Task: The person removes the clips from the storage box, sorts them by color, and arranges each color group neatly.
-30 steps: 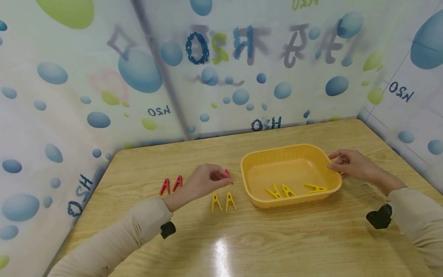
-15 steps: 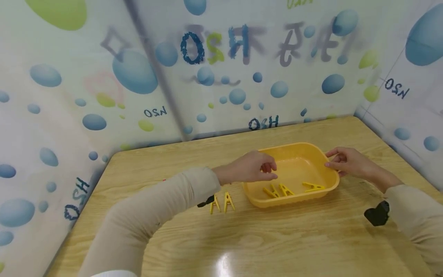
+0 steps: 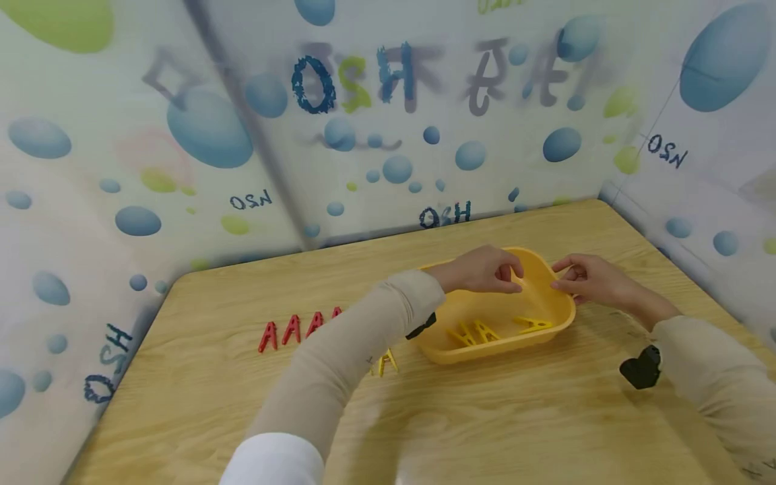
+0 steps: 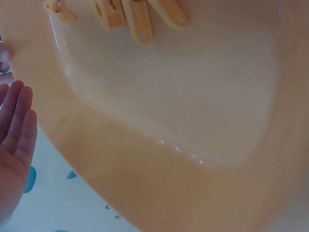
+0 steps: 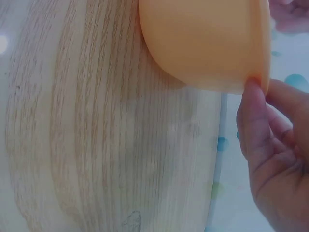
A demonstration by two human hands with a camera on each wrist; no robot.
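Note:
A yellow plastic basin (image 3: 485,306) sits on the table, holding three yellow clothespins (image 3: 535,325) near its front wall. Over the basin's inside hovers my left hand (image 3: 485,271), holding nothing; the left wrist view shows its fingers fairly straight and close to the far wall. My right hand (image 3: 597,280) pinches the basin's right rim, thumb on one side and fingers on the other, as the right wrist view shows. To the left stand several red clothespins (image 3: 292,329) in a row. Another yellow clothespin (image 3: 386,362) lies beside my left forearm, which partly hides this group.
The wooden table (image 3: 473,417) carries everything. Behind it hangs a bubble-patterned wall covering (image 3: 394,135), which also runs along both sides. A black strap piece (image 3: 640,368) sits at the right cuff, and another is at the left.
My left hand has moved right, from beside a red clothespin to over the basin. The right hand keeps its pinch on the rim. The head view has swung slightly right.

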